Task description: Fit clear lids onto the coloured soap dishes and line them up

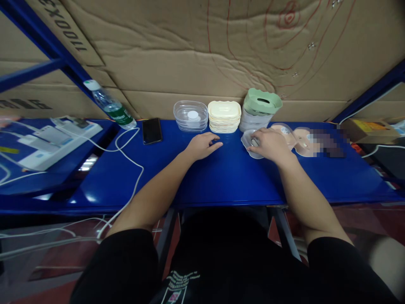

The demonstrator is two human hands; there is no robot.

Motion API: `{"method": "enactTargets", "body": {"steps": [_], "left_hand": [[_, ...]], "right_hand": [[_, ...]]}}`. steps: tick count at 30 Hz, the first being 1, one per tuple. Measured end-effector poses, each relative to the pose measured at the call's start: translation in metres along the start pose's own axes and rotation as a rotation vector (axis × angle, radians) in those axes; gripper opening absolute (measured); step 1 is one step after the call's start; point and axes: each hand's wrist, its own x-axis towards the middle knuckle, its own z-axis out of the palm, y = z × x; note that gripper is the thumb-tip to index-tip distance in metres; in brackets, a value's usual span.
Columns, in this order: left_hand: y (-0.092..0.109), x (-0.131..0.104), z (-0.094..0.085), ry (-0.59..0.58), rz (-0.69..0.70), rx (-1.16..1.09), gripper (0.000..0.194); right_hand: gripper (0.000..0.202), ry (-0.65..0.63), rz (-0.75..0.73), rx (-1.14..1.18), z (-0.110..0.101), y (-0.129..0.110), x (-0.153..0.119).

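My left hand [203, 146] rests on the blue table in front of a stack of cream-yellow wavy-rimmed trays [224, 116]. Its thumb and fingers are apart, with nothing between them. To the right, my right hand [271, 142] has its thumb and fingers closed on a translucent white wavy-rimmed tray [252, 152] lying low on the table. The hand hides part of this tray. Just behind it stands a stack of translucent white pieces [249, 123] topped by a green wavy-rimmed tray [257, 101] with a dark oval slot.
Clear plastic containers [190, 116] stand left of the cream stack. Farther left are a black phone [152, 131], a tilted water bottle [114, 107], a white cable [139, 169] and a power strip [60, 145]. Pinkish clear pieces [303, 141] lie to the right. Cardboard [177, 46] walls the back.
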Motion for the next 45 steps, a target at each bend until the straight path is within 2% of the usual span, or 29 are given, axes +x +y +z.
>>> {"method": "enactTargets", "body": {"steps": [5, 11, 16, 22, 27, 31, 34, 37, 42, 45], "left_hand": [[-0.001, 0.0, 0.001, -0.013, 0.013, 0.009, 0.038], [-0.002, 0.0, 0.003, -0.012, 0.019, 0.019, 0.033], [-0.001, 0.0, 0.004, -0.016, 0.027, 0.017, 0.032], [-0.002, 0.0, 0.005, -0.032, 0.04, 0.04, 0.032], [-0.002, 0.002, 0.003, 0.009, 0.093, 0.082, 0.031], [0.005, 0.011, -0.008, 0.13, 0.098, 0.202, 0.032], [0.012, 0.022, -0.02, 0.213, 0.048, 0.283, 0.035], [0.018, 0.036, -0.03, 0.218, 0.022, 0.341, 0.041], [0.019, 0.063, -0.037, 0.164, -0.003, 0.393, 0.059], [0.016, 0.073, -0.036, 0.126, -0.02, 0.38, 0.053]], "right_hand": [[0.057, 0.031, 0.16, -0.112, -0.002, 0.002, -0.002], [0.058, 0.025, 0.255, -0.143, -0.004, 0.004, 0.002], [0.054, -0.03, 0.301, -0.148, -0.011, -0.002, 0.003], [0.06, 0.015, 0.304, -0.085, -0.009, 0.0, -0.001], [0.06, 0.076, 0.222, -0.046, -0.007, -0.002, 0.001], [0.052, 0.12, 0.018, 0.028, 0.0, -0.016, 0.002], [0.052, 0.082, -0.156, 0.093, 0.008, -0.029, 0.002], [0.055, 0.01, -0.284, 0.13, 0.016, -0.035, 0.002], [0.054, -0.024, -0.276, 0.107, 0.023, -0.026, 0.005], [0.053, -0.037, -0.213, 0.059, 0.023, -0.018, 0.007]]}}
